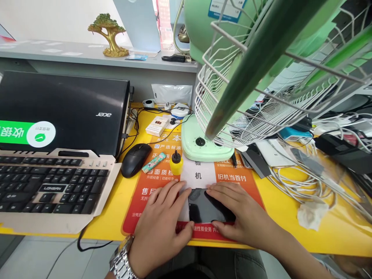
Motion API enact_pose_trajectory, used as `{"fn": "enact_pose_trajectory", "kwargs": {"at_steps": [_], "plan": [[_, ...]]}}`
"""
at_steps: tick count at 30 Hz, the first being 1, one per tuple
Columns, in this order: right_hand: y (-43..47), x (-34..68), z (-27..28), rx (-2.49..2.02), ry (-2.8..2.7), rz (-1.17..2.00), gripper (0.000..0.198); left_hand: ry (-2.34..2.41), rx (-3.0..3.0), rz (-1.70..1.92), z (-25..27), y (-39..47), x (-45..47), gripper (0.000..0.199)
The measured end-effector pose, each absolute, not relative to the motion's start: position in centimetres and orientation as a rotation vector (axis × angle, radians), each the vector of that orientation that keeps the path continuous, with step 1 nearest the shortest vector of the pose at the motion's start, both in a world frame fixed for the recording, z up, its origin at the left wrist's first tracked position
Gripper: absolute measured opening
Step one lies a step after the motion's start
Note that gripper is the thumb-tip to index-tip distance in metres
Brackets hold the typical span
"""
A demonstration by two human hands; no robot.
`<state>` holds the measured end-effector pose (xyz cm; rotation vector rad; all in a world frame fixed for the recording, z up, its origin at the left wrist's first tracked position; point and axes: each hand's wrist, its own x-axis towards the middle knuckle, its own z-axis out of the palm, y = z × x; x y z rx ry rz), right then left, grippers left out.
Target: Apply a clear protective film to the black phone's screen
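A black smartphone lies screen up, lengthwise across the red and orange printed mat. My left hand, with a metal watch at its wrist, has thumb and index fingertip at the phone's left corners; its other fingers rest on the mat. Around the right end of the phone, my right hand grips with fingers along the far edge and thumb at the near edge. A small yellow bottle with a black nozzle cap stands just beyond my left fingers.
A green fan looms close overhead at right. Leftward are a black mouse, a keyboard and an Acer laptop. White cables tangle on the right. A cigarette pack and a small green packet lie farther back.
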<state>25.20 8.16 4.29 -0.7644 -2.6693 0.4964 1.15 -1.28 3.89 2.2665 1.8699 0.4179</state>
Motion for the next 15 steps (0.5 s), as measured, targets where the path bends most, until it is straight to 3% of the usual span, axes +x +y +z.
{"fn": "enact_pose_trajectory", "kwargs": {"at_steps": [15], "plan": [[8.22, 25.11, 4.22, -0.774, -2.667, 0.488, 0.064, 1.838, 2.258, 0.4, 4.18, -1.29, 1.04, 0.059]]}}
